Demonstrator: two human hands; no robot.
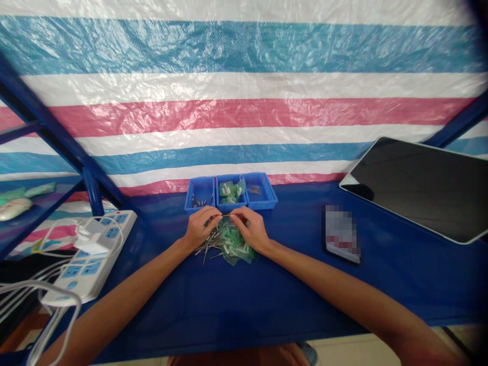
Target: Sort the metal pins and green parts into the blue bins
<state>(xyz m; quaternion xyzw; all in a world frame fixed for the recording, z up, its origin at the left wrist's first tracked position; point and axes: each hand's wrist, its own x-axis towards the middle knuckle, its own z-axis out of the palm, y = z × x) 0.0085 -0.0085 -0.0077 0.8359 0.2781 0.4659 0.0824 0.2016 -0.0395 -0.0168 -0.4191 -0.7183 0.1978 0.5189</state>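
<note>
My left hand (201, 223) and my right hand (252, 227) meet above a pile, each with its fingers pinched. A thin metal rod (225, 215) spans level between the fingertips of both hands. Under my left hand lies a heap of similar thin metal rods (207, 247). Small green plastic bags (237, 249) with pale pieces inside lie under and beside my right hand. Just behind the hands stand three joined blue bins. The left bin (200, 185) holds several rods, the middle bin (221, 207) green bags, and the right bin (269, 195) a small clear bag.
A white power strip (99, 269) with plugged chargers and loose white cables (38, 290) sits at the left of the blue table (229, 310). On the right lie a blurred phone-like object (340, 234) and a large dark-screened panel (427, 188). A striped sheet (244, 112) hangs behind.
</note>
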